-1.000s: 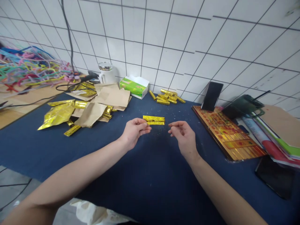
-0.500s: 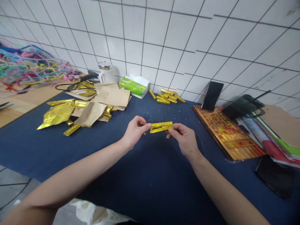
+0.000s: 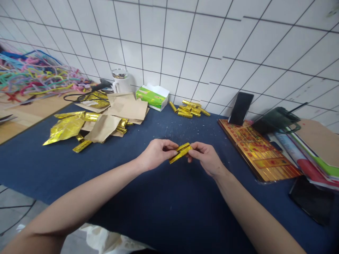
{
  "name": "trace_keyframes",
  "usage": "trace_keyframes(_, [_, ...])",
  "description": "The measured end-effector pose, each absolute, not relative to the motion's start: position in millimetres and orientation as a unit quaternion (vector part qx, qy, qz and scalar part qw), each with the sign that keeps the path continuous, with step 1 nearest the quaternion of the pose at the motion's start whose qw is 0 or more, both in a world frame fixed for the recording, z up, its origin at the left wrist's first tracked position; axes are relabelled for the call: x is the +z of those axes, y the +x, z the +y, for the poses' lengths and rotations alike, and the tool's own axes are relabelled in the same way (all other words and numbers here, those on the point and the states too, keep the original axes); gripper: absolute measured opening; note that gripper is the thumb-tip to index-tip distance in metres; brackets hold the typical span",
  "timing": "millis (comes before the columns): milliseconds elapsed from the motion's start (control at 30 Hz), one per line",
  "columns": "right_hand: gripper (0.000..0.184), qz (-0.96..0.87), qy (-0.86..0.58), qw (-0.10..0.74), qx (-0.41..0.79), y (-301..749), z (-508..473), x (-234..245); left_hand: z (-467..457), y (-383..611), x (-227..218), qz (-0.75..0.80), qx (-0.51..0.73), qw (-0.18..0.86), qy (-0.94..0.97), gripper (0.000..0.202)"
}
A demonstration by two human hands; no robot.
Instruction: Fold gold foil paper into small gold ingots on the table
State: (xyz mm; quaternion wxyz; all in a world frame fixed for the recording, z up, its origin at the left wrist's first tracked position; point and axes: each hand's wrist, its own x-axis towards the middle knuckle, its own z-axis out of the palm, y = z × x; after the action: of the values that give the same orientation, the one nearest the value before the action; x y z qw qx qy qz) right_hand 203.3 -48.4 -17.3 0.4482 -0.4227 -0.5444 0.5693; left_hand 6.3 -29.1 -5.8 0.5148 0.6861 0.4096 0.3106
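Note:
A small piece of folded gold foil paper [image 3: 180, 153] is held between my two hands over the dark blue tabletop [image 3: 169, 201]. It is tilted, its right end higher, and a dark slit runs along its length. My left hand [image 3: 161, 152] pinches its left part between thumb and fingers. My right hand [image 3: 205, 155] grips its right end the same way. Beyond the hands, several gold foil rolls [image 3: 189, 108] lie in a pile by the tiled wall. To the left, crumpled gold foil [image 3: 66, 127] and more foil strips lie among brown paper sheets [image 3: 127, 107].
By the wall stand a white mug [image 3: 122, 83] and a green tissue box [image 3: 152, 97]. A phone [image 3: 240, 107] leans upright behind a red-gold stack [image 3: 259, 151] on the right. Colourful fuzzy stems [image 3: 39, 76] heap at the far left. A black flat item [image 3: 312, 199] lies near the right edge.
The gold foil piece has turned from nearly level to slanted, its left end lower. My left hand has moved right and down, gripping further along the piece.

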Motion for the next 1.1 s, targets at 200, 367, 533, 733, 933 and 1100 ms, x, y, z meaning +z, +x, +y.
trace_keyframes(200, [0.012,-0.537,-0.43,0.427,0.587,203.9,-48.1,-16.7,-36.8,8.3,0.9,0.416,0.323,0.488,0.696,0.019])
trace_keyframes(367, [0.013,-0.533,-0.431,0.406,0.604,203.9,-48.9,-15.4,-40.0,8.7,3.6,0.416,0.335,0.48,0.696,0.018])
trace_keyframes(533, [0.014,-0.532,-0.428,0.378,0.625,204.5,-48.6,-17.1,-41.8,8.2,1.2,0.417,0.329,0.426,0.732,0.019])
trace_keyframes(733, [0.014,-0.498,-0.419,0.374,0.661,201.8,-48.9,-14.5,-45.3,7.6,1.3,0.372,0.335,0.284,0.818,0.021])
trace_keyframes(933, [0.013,-0.469,-0.422,0.368,0.683,201.2,-49.5,-12.2,-47.2,6.5,-2.9,0.336,0.335,0.277,0.835,0.025])
trace_keyframes(1100, [0.013,-0.451,-0.429,0.379,0.685,199.5,-50.5,-13.0,-48.1,6.6,-3.4,0.333,0.34,0.347,0.808,0.023])
